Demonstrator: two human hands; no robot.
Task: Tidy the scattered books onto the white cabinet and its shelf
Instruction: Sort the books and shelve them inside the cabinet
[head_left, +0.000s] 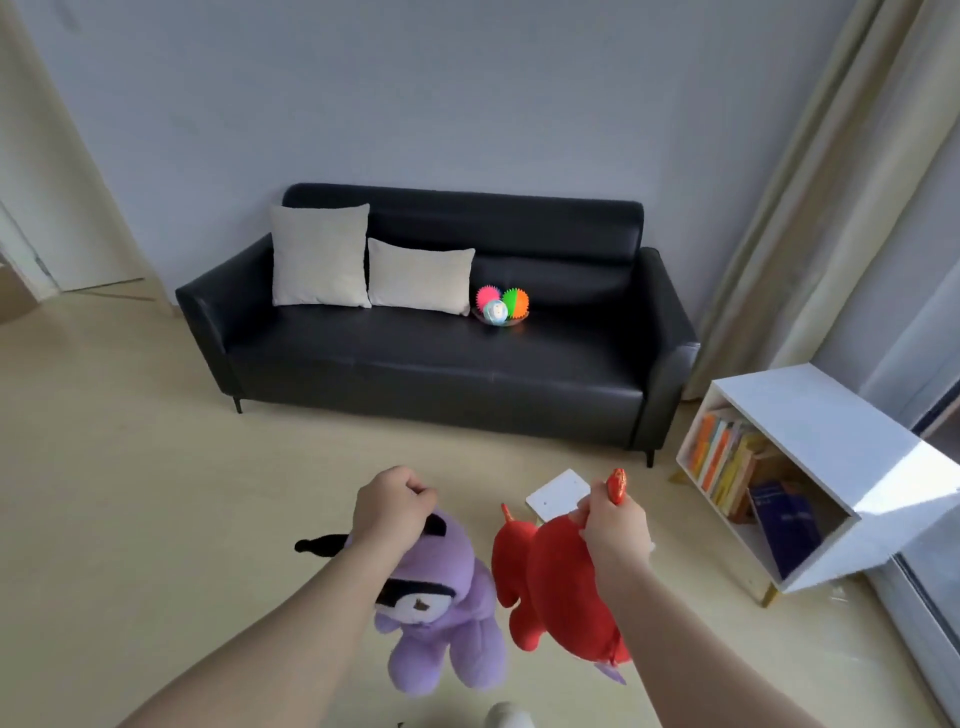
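Pale floor (130, 467): white book (558, 493) just beyond right hand (615, 530) (gripping red plush (550, 582)); left hand (389, 506), gripping purple plush (447, 623), farther.

Soft daylight from the right — glare on white cabinet (831, 447), bowed edges

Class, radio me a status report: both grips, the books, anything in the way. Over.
Left grip holds purple plush toy, right grip holds red plush toy. Books stand shelved in white cabinet. White flat item lies on floor near cabinet.
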